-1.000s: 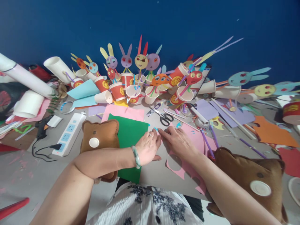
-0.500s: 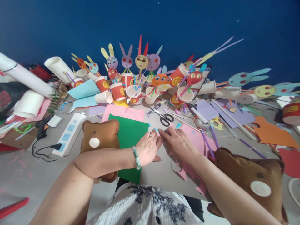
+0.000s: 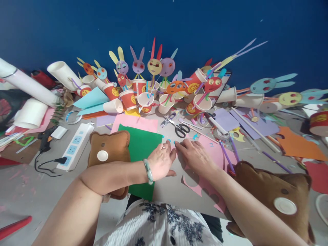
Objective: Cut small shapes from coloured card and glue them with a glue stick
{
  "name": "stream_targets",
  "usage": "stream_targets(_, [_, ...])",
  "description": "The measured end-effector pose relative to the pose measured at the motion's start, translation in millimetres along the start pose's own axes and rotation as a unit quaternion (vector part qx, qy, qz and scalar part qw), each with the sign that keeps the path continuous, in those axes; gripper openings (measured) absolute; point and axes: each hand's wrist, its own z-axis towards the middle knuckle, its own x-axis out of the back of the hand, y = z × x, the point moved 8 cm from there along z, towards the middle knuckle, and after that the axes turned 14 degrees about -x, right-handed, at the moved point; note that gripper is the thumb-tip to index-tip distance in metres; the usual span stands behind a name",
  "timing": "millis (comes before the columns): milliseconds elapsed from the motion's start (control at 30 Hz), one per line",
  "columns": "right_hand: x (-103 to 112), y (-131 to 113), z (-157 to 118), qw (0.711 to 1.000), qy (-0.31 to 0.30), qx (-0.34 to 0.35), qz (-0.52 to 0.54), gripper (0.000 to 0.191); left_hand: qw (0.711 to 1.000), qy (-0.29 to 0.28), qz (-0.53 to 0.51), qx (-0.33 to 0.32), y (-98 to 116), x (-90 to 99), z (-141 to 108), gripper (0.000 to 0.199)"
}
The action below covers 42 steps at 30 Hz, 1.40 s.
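My left hand (image 3: 162, 161), with a ring and a bangle at the wrist, lies palm down on the grey table. Its fingers stretch forward and its thumb stands apart. Beside it my right hand (image 3: 196, 155) rests palm down with the index finger reaching toward the left hand. Tiny blue paper bits (image 3: 169, 140) lie at the fingertips; whether the fingers touch them I cannot tell. Black-handled scissors (image 3: 181, 130) lie just beyond. Green paper (image 3: 143, 145) sits left of my left hand, and cut pink paper (image 3: 192, 187) extends beneath my right forearm.
Paper cups with rabbit-faced figures (image 3: 154, 67) line the blue wall. A power strip (image 3: 76, 147) and a glue gun (image 3: 46, 138) lie at left. Brown cushions (image 3: 109, 150) flank both arms. Purple paper (image 3: 256, 123) and orange paper (image 3: 302, 143) are on the right.
The cut pink paper by my right wrist has shifted slightly, and its loose strip lies further left. Both hands stay almost in the same place.
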Motion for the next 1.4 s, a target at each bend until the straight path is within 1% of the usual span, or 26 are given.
stream_targets(100, [1,-1,0,1.0,0.002,0.001,0.003,0.07,1.0,0.005,0.0,0.0,0,0.9,0,0.09])
stream_targets(133, [2,0,0,1.0,0.005,-0.001,0.004,0.07,1.0,0.006,-0.001,0.003,-1,1.1,0,0.089])
stream_targets(267, [3,-2,0,1.0,0.007,0.005,0.003,0.057,1.0,0.0,-0.008,0.002,-1,0.7,-1,0.089])
stream_targets(300, [2,-3,-1,1.0,0.004,0.01,0.004,0.058,1.0,0.001,-0.009,-0.002,-1,0.9,-1,0.089])
stream_targets(367, [2,-3,0,1.0,0.0,0.013,0.005,0.067,1.0,0.007,-0.01,-0.007,-1,1.5,-1,0.089])
stream_targets(433, [3,-2,0,1.0,0.004,0.003,0.003,0.072,1.0,0.012,-0.011,-0.002,-4,1.6,-1,0.088])
stream_targets(500, [3,0,1,1.0,0.012,-0.006,-0.001,0.066,1.0,0.008,-0.011,0.005,-6,1.0,-1,0.087])
stream_targets(600, [3,-1,0,1.0,0.019,0.005,0.004,0.053,1.0,0.005,-0.012,0.001,-6,0.0,-1,0.088])
stream_targets(733, [3,-2,0,1.0,0.019,0.011,0.006,0.058,1.0,0.015,-0.01,-0.003,-5,0.5,-1,0.088])
stream_targets(867, [5,-1,0,1.0,0.026,0.003,0.002,0.046,1.0,0.007,-0.005,0.012,-8,-0.9,-1,0.086])
stream_targets(900, [5,-2,0,1.0,0.024,0.007,0.004,0.046,1.0,0.006,-0.007,0.009,-8,-1.2,-1,0.086])
stream_targets(1033, [4,-2,0,1.0,0.024,0.009,0.001,0.063,1.0,0.02,-0.012,-0.01,-5,0.0,-1,0.087])
stream_targets(1067, [4,-1,0,1.0,0.028,0.004,-0.003,0.063,1.0,0.02,-0.01,-0.006,-6,0.4,-1,0.086])
stream_targets(1133, [5,-1,-1,0.999,0.036,0.002,-0.007,0.056,1.0,0.015,0.0,0.009,-9,0.9,-1,0.084])
stream_targets(1200, [5,-3,-2,0.999,0.036,0.009,-0.005,0.049,1.0,0.008,0.008,0.018,-10,1.3,-2,0.084])
stream_targets(1233, [5,-5,-2,0.999,0.033,0.016,-0.001,0.049,1.0,0.007,0.01,0.016,-10,1.4,-2,0.084])
stream_targets(1300, [5,-6,-2,0.999,0.028,0.021,0.006,0.055,1.0,0.008,0.006,0.005,-6,1.5,-2,0.086])
stream_targets(1367, [6,-4,-1,0.999,0.029,0.012,0.006,0.062,1.0,0.013,0.002,-0.002,-4,1.7,-2,0.087])
stream_targets(1400, [6,-3,-1,0.999,0.032,0.007,0.005,0.063,1.0,0.014,0.002,-0.002,-4,1.7,-2,0.086])
